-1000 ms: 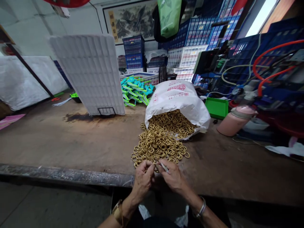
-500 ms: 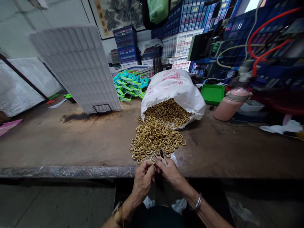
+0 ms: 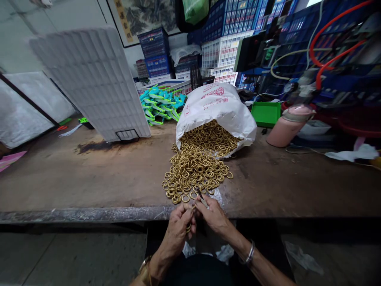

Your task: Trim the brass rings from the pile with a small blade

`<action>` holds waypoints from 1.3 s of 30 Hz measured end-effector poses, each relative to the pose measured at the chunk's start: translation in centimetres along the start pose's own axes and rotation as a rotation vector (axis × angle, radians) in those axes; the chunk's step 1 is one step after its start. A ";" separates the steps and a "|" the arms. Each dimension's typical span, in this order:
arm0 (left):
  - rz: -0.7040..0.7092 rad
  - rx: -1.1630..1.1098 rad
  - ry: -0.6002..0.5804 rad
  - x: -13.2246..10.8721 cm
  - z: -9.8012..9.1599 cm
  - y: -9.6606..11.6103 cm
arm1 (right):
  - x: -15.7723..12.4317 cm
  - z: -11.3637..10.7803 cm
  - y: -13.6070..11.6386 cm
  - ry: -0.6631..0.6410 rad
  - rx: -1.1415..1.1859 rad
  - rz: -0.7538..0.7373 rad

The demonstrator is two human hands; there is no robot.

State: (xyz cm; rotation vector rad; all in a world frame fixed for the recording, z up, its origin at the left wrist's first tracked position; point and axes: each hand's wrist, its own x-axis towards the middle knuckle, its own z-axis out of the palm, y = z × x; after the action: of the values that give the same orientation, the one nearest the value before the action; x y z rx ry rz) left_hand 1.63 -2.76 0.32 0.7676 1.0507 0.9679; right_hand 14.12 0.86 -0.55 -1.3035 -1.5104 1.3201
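Rings [image 3: 188, 228] sit pinched in the left hand [image 3: 177, 223] beside the tabletop's [image 3: 89, 180] front edge; the right hand [image 3: 214, 217] grips a slim tool [image 3: 203, 199], best aimed clear of fingers.

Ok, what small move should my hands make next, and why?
Probably steady the gold rings in your left hand, since your right hand is close beside it, gripping a slim tool that points toward the ring pile.
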 end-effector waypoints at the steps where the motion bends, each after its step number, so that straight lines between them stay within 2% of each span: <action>1: -0.001 -0.005 0.005 0.0 0.0 0.1 | 0.0 0.0 0.1 0.006 -0.033 -0.010; 5: 0.000 0.025 0.054 0.0 -0.2 0.4 | -0.5 -0.1 0.5 0.031 -0.293 -0.085; 10: 0.036 0.091 0.081 0.3 -0.3 0.4 | -1.6 0.2 0.7 -0.063 -0.571 -0.167; 15: 0.062 0.114 0.075 0.2 -0.3 0.5 | -1.7 0.5 0.1 -0.089 -0.698 -0.144; 19: 0.062 0.113 0.125 0.2 -0.4 0.6 | -1.5 0.7 -0.2 -0.072 -0.760 -0.151; 22: 0.071 0.096 0.118 -0.1 -0.6 0.5 | -1.2 0.6 0.0 -0.055 -0.850 -0.167; 27: 0.062 -0.080 -0.039 -1.5 -0.3 0.5 | 0.3 -1.1 0.4 0.057 -0.978 -0.062; 29: 0.018 -0.194 -0.099 -1.8 -0.3 0.4 | 1.2 -1.9 0.3 0.117 -1.001 -0.082; 34: -0.081 -0.321 -0.039 -1.3 -0.7 0.1 | 4.0 -2.4 -0.5 0.168 -1.004 -0.186; 39: -0.133 -0.414 -0.042 -1.1 -1.4 0.6 | 5.9 -1.6 -1.0 0.158 -1.072 -0.169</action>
State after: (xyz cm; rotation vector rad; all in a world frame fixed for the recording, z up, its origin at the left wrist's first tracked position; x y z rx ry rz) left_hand -0.09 -3.45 0.77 0.3702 0.8157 1.0068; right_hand 14.17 7.02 0.20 -1.7643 -2.2442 0.2057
